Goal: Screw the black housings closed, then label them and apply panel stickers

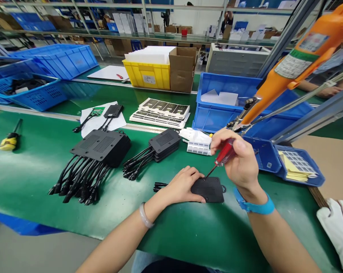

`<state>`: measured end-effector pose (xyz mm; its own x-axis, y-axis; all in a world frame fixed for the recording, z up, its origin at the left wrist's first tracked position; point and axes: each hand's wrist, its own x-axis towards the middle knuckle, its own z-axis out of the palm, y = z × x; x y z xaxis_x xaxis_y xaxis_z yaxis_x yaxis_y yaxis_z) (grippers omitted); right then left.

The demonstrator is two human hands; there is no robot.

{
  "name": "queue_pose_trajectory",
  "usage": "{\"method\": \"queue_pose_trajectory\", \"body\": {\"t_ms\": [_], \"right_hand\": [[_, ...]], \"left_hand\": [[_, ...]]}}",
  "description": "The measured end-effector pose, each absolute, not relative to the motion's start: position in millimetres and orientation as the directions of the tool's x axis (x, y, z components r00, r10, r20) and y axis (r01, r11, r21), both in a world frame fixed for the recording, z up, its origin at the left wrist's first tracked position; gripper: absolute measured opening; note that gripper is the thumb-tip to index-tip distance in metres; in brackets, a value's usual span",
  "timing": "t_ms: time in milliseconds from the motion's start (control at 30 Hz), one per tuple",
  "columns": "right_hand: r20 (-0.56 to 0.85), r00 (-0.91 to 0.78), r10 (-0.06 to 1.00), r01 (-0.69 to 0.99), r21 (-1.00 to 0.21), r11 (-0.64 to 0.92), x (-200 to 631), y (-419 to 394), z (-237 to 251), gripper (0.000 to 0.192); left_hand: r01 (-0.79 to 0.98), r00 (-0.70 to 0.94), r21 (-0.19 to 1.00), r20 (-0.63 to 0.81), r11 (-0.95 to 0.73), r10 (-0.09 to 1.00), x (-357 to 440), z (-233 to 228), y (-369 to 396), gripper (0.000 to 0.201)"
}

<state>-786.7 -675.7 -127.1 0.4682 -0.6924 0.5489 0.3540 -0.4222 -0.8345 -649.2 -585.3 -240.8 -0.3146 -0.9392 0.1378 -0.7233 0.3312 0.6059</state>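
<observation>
My left hand [182,185] presses down on the left side of a flat black plastic box [210,189] lying on the green table; its short black cables [159,186] stick out to the left. My right hand [239,161] grips a small screwdriver with a red handle [224,153]. Its thin tip touches the top of the black box. An orange electric screwdriver [288,64] hangs just above and behind my right hand.
Two stacks of black boxes with cables [101,146], [163,143] lie to the left. Behind are label sheets [160,112], blue bins [231,102], a yellow bin [147,74], a small blue tray of stickers [298,165]. A yellow-handled screwdriver [10,139] lies far left, a white glove [338,227] at right.
</observation>
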Motion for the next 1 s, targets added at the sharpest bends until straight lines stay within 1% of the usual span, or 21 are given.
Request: {"method": "queue_pose_trajectory", "body": {"t_ms": [67, 100, 167, 233, 300, 367, 433, 467, 533, 600, 633, 667, 733, 767, 800, 867, 933, 1000], "right_hand": [[0.441, 0.569, -0.694, 0.31, -0.897, -0.315, -787, -681, -121, 0.038], [0.408, 0.6, -0.689, 0.331, -0.91, -0.251, -786, -683, -119, 0.04], [0.395, 0.629, -0.67, 0.413, -0.9, -0.142, -782, -685, -118, 0.039], [0.419, 0.609, -0.673, 0.49, -0.866, -0.096, -777, -685, -122, 0.038], [0.46, 0.549, -0.698, 0.538, -0.834, -0.126, -773, -682, -128, 0.04], [0.528, 0.462, -0.712, 0.563, -0.795, -0.225, -771, -679, -135, 0.038], [0.588, 0.393, -0.707, 0.538, -0.771, -0.342, -772, -676, -139, 0.033], [0.602, 0.377, -0.704, 0.498, -0.772, -0.393, -772, -674, -141, 0.031], [0.602, 0.368, -0.709, 0.375, -0.793, -0.48, -776, -670, -141, 0.028], [0.585, 0.39, -0.711, 0.225, -0.81, -0.542, -781, -667, -139, 0.022], [0.574, 0.406, -0.711, 0.156, -0.81, -0.565, -786, -666, -137, 0.018], [0.566, 0.416, -0.712, 0.092, -0.805, -0.586, -792, -665, -134, 0.015], [0.568, 0.382, -0.729, -0.014, -0.785, -0.619, -808, -662, -126, 0.015], [0.58, 0.334, -0.743, -0.053, -0.776, -0.629, -819, -661, -122, 0.017], [0.595, 0.272, -0.756, -0.085, -0.768, -0.635, -830, -659, -118, 0.018], [0.606, 0.143, -0.782, -0.123, -0.774, -0.622, -853, -654, -113, 0.019], [0.612, 0.008, -0.79, -0.121, -0.784, -0.609, -875, -648, -110, 0.022], [0.601, -0.168, -0.781, -0.075, -0.798, -0.598, -896, -641, -113, 0.028]], "left_hand": [[-0.689, -0.319, 0.639, 0.154, 0.34, -0.935, -648, -239, -586, 0.071], [-0.656, -0.318, 0.669, 0.174, 0.349, -0.932, -648, -237, -587, 0.064], [-0.562, -0.3, 0.74, 0.235, 0.37, -0.925, -649, -231, -589, 0.047], [-0.46, -0.262, 0.805, 0.281, 0.375, -0.923, -653, -224, -592, 0.039], [-0.396, -0.211, 0.847, 0.291, 0.354, -0.933, -657, -218, -597, 0.033], [-0.381, -0.151, 0.867, 0.286, 0.323, -0.946, -663, -215, -602, 0.022], [-0.413, -0.076, 0.861, 0.291, 0.296, -0.954, -668, -216, -607, 0.011], [-0.444, -0.037, 0.85, 0.297, 0.282, -0.954, -670, -218, -609, 0.008], [-0.531, 0.032, 0.812, 0.305, 0.242, -0.952, -673, -221, -611, 0.016], [-0.623, 0.046, 0.754, 0.303, 0.21, -0.952, -673, -222, -611, 0.025], [-0.665, 0.024, 0.719, 0.291, 0.202, -0.957, -672, -222, -609, 0.029], [-0.71, -0.018, 0.677, 0.261, 0.196, -0.965, -670, -220, -606, 0.038], [-0.8, -0.131, 0.569, 0.142, 0.189, -0.981, -666, -217, -598, 0.064], [-0.84, -0.172, 0.511, 0.074, 0.185, -0.982, -664, -216, -592, 0.072], [-0.869, -0.194, 0.462, 0.014, 0.178, -0.981, -663, -214, -587, 0.074], [-0.894, -0.186, 0.424, -0.053, 0.146, -0.981, -664, -213, -575, 0.068], [-0.889, -0.128, 0.451, -0.078, 0.079, -0.989, -668, -210, -565, 0.06], [-0.868, -0.088, 0.495, -0.061, 0.047, -0.994, -674, -208, -556, 0.048]]}}
